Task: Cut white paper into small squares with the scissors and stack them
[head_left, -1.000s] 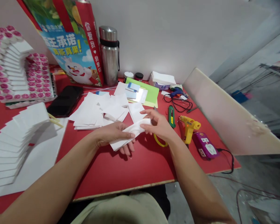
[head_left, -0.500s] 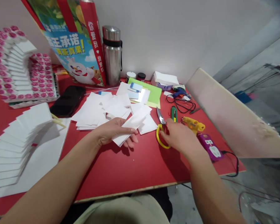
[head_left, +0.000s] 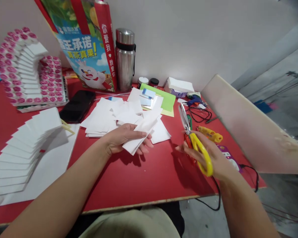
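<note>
Left hand: thumb over fingers, pinching folded white paper above the table, its far end overlapping the loose sheets in view. Right hand: fingers closed around the handles of the scissors, blades pointing toward the far side.

Edges: front table edge runs near the person's body; red surface shows between the hands and reaches back to that edge. On the right, a pale upright panel bounds the space.

Surroundings: green cutter just behind the scissors; yellow glue gun and purple power strip, both partly hidden, beside the right hand. Left: fanned white steps, black phone. Behind: steel flask, printed bag.
</note>
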The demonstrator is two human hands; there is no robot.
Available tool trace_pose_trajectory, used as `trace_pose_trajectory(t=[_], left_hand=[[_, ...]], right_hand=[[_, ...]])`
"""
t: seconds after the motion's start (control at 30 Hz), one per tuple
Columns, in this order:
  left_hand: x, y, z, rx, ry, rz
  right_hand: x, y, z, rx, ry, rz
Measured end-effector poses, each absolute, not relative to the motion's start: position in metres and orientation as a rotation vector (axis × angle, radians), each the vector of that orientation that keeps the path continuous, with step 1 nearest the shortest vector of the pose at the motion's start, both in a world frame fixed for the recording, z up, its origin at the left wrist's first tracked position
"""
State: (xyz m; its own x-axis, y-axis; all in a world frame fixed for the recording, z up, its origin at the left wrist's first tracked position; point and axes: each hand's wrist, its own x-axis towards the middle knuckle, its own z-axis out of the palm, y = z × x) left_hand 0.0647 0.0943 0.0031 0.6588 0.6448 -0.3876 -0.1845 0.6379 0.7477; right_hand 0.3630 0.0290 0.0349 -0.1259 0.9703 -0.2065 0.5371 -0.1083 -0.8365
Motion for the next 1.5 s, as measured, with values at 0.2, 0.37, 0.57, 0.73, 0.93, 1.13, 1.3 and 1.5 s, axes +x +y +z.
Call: trace_pose_trajectory(t=[0.2,0.37,0.57,0.73,0.93,1.13,1.3,1.5], left_hand=[[0.064,0.091,0.003,0.721,0.679,0.543],[0.065,0.090,0.003,0.725,0.668,0.525],[0.067,0.091,0.006,0.709,0.688,0.661],[0.071,0.087,0.003,0.730,0.637,0.521],[0.076,0.084,0.000,0.731,0.602,0.406],[0.077,0.084,-0.004,0.706,0.632,0.393],[0.078,0.083,-0.004,0.699,0.624,0.389],[0.078,0.084,-0.005,0.687,0.628,0.391]], right_hand=[[0.357,0.005,0.060,-1.522,-1.925,1.409],[0.353,0.006,0.059,-1.539,-2.038,1.417],[0.361,0.000,0.050,-1.513,-1.920,1.424],[0.355,0.003,0.050,-1.491,-1.925,1.458],[0.345,0.009,0.047,-1.442,-1.958,1.447],[0.341,0.012,0.043,-1.431,-1.918,1.502],[0.338,0.014,0.038,-1.423,-1.862,1.560],[0.333,0.016,0.039,-1.441,-1.796,1.634]])
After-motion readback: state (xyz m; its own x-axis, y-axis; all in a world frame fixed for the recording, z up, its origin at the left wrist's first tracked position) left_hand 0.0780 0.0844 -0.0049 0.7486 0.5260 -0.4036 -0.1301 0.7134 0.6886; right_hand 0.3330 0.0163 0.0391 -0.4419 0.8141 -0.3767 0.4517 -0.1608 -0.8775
